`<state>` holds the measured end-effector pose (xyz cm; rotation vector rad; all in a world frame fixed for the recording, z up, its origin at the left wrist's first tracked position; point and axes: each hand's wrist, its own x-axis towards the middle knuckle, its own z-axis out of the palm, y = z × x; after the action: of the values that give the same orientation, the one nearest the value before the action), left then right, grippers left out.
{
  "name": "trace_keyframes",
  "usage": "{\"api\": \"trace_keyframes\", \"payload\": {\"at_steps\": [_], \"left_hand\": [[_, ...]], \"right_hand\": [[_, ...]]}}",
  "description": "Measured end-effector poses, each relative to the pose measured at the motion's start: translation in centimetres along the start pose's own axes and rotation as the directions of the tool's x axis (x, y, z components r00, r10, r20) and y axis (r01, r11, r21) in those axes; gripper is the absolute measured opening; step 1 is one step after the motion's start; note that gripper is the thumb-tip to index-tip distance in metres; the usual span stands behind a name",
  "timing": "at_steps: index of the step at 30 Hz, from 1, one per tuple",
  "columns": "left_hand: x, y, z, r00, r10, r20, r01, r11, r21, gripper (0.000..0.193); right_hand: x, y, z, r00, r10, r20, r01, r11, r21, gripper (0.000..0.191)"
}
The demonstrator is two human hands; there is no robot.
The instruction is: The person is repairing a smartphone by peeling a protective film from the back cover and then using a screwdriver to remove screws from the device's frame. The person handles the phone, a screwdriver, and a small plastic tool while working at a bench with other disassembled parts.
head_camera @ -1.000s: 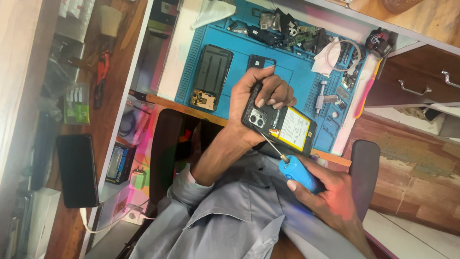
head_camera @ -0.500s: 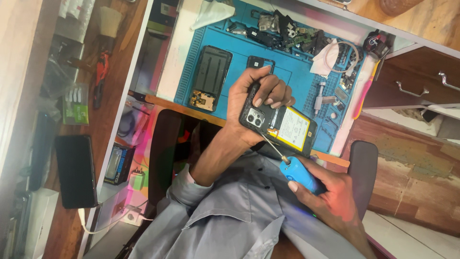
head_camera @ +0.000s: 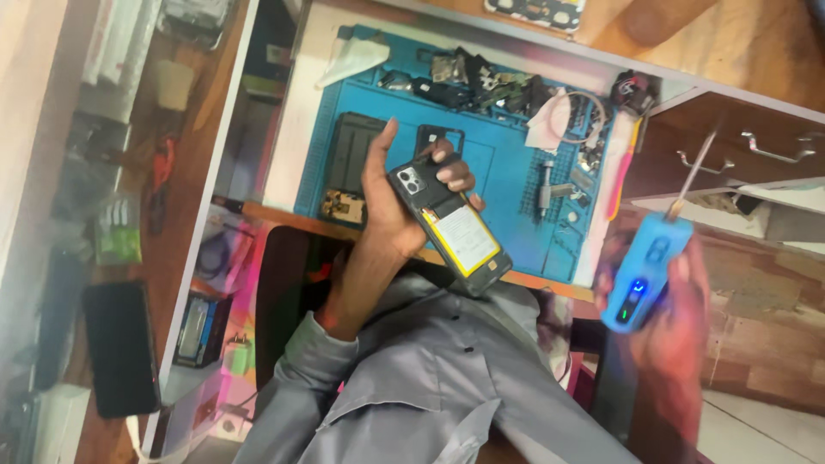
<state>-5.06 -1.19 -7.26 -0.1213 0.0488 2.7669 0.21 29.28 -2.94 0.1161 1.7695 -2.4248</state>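
My left hand grips a black phone with its back cover off, so the camera block and a yellow-edged battery show. It holds the phone above the near edge of a blue work mat. My right hand, blurred, is off to the right and holds a blue electric screwdriver. The screwdriver's thin bit points up and away from the phone, and a small blue light glows on its body. The two hands are well apart.
On the mat lie a black back panel, a small circuit board, a heap of loose phone parts and a metal tool. A wooden drawer unit stands at the right. A dark phone lies at the far left.
My right hand has pulled the screwdriver off the phone and swung it out to the right, bit now pointing up. My left hand has shifted its grip and tilted the phone.
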Motion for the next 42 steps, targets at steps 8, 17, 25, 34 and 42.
{"api": "trace_keyframes", "payload": {"at_steps": [8, 17, 25, 34, 42], "left_hand": [[3.0, -2.4, -5.6, 0.987, 0.011, -0.161, 0.018, 0.984, 0.178, 0.042], [7.5, -2.5, -5.5, 0.997, 0.003, -0.083, 0.008, 0.992, 0.13, 0.037], [5.9, -0.9, -2.3, 0.985, 0.162, 0.059, -0.169, 0.976, 0.136, 0.043], [4.9, -2.2, 1.9, 0.986, 0.165, 0.028, -0.168, 0.97, 0.178, 0.052], [1.1, -4.8, 4.4, 0.988, 0.105, 0.109, -0.128, 0.965, 0.228, 0.069]], "right_hand": [[10.3, -1.1, -5.0, 0.925, -0.38, -0.014, 0.264, 0.668, -0.696, 0.044], [23.6, -1.0, -8.5, 0.642, -0.713, 0.281, 0.516, 0.131, -0.847, 0.053], [16.0, 3.1, -6.4, 0.984, -0.098, -0.147, 0.119, 0.983, 0.137, 0.035], [2.5, 5.5, 5.2, 0.972, 0.21, 0.101, -0.227, 0.952, 0.204, 0.054], [2.5, 2.5, 8.6, 0.987, 0.07, 0.143, -0.055, 0.993, -0.101, 0.06]]}}
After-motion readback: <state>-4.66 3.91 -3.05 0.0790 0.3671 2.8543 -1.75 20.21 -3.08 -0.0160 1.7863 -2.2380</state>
